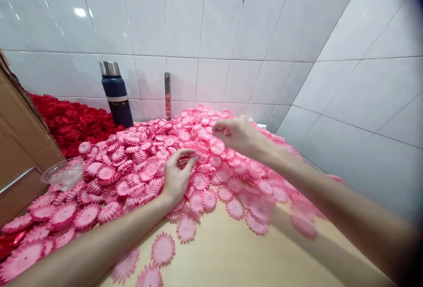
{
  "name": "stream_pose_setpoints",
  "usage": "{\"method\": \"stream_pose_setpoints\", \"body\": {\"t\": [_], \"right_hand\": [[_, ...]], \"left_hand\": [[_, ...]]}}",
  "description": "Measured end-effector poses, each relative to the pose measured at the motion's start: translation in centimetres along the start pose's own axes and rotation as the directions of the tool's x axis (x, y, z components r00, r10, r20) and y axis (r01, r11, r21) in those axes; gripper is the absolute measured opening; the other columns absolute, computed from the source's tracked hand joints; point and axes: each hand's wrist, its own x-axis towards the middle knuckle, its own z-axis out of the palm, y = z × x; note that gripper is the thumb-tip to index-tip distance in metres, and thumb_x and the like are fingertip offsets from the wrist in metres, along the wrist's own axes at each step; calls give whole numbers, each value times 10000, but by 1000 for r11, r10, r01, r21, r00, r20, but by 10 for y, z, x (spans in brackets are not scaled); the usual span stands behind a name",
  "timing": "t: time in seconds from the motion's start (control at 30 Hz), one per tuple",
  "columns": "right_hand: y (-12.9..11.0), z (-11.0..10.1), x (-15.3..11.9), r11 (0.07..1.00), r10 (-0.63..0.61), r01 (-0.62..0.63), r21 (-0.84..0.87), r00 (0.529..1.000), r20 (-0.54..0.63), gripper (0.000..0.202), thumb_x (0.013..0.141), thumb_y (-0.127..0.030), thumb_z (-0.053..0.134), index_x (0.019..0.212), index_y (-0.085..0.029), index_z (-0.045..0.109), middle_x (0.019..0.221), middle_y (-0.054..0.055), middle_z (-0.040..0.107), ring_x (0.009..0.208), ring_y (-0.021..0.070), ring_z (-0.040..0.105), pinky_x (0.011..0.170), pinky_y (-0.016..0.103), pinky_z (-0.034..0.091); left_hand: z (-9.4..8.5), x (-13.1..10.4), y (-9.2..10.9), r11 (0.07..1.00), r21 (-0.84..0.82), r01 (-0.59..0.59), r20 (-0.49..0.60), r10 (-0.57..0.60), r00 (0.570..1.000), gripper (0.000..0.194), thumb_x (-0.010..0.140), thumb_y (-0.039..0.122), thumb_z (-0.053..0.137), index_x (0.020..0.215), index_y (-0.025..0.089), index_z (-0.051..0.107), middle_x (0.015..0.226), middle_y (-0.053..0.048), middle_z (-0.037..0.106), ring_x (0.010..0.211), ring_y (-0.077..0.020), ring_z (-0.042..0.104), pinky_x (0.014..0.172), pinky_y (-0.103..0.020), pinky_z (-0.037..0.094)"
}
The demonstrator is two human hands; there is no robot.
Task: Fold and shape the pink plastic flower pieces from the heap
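A wide heap of pink flower-shaped petal discs (152,170) with scalloped edges covers the table in front of me. Over its middle is my left hand (176,174), its thumb and fingers curled together in a pinch; whatever lies between the tips is too small to make out. My right hand (236,133) is raised above the back of the heap, to the right of the left one. Its fingers are also bent into a pinch, and I cannot make out anything in them.
A dark blue bottle (116,95) stands behind the heap, beside a pile of red petal pieces (74,121). A clear plastic bowl (62,173) sits near a cardboard box (26,146) at left. A metal strip (168,96) is on the tiled wall (185,22).
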Motion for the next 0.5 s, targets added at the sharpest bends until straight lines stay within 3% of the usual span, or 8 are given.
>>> {"method": "stream_pose_setpoints", "body": {"t": [0.07, 0.13, 0.23, 0.3, 0.37, 0.43, 0.5], "right_hand": [[-15, 2, -25, 966, -97, 87, -245, 995, -30, 323, 885, -358, 471, 655, -166, 593, 529, -5, 513, 449, 93, 431, 498, 260, 313], [-27, 3, -48, 930, -107, 109, -352, 994, 24, 489, 930, -387, 379, 499, -177, 480, 409, -27, 361, 371, 78, 282, 439, 276, 218], [-33, 5, -72, 920, -67, 117, -374, 987, 144, 535, 935, -397, 362, 457, -177, 456, 389, -21, 359, 362, 82, 268, 426, 286, 205], [-29, 6, -77, 942, -60, 107, -318, 987, 152, 427, 921, -360, 410, 573, -177, 576, 489, 7, 514, 430, 106, 415, 447, 276, 293], [-22, 7, -73, 981, -49, 70, -180, 992, 120, 242, 898, -323, 466, 859, -185, 660, 768, 52, 666, 624, 150, 577, 560, 287, 435], [-14, 9, -63, 1000, -25, 24, 9, 993, 115, 296, 870, -309, 519, 1141, -212, 589, 1077, 83, 654, 837, 181, 630, 722, 334, 505], [-8, 12, -50, 978, -6, -33, 204, 982, 188, 424, 839, -312, 569, 1249, -223, 512, 1166, 96, 624, 932, 189, 632, 799, 357, 517]], "left_hand": [[1, 0, 2, 1000, -21, 12, 8, -12, 1000, 180, 751, 270, 659, 894, 168, 619, 911, -46, 640, 869, -163, 614, 807, -304, 496], [1, -1, 4, 999, -26, 18, 12, -17, 1000, 181, 748, 271, 662, 886, 169, 605, 892, -37, 633, 843, -156, 616, 788, -295, 500], [2, -2, 7, 1000, 3, -1, 18, 1, 1000, 160, 746, 269, 668, 837, 168, 583, 828, -16, 612, 782, -139, 608, 744, -267, 499], [1, -3, 9, 1000, 28, -14, 47, 13, 999, 152, 748, 266, 670, 815, 168, 573, 807, -15, 601, 769, -138, 601, 737, -266, 498], [1, -5, 10, 999, 48, -25, 90, 20, 996, 143, 755, 262, 667, 813, 169, 576, 805, -21, 604, 773, -144, 596, 751, -280, 499], [1, -6, 11, 998, 60, -33, 119, 26, 993, 134, 759, 256, 665, 817, 170, 582, 805, -26, 612, 776, -149, 594, 761, -289, 498], [1, -6, 12, 998, 48, -29, 127, 22, 992, 145, 759, 249, 667, 850, 175, 581, 815, -27, 619, 784, -152, 600, 764, -293, 501]]}}
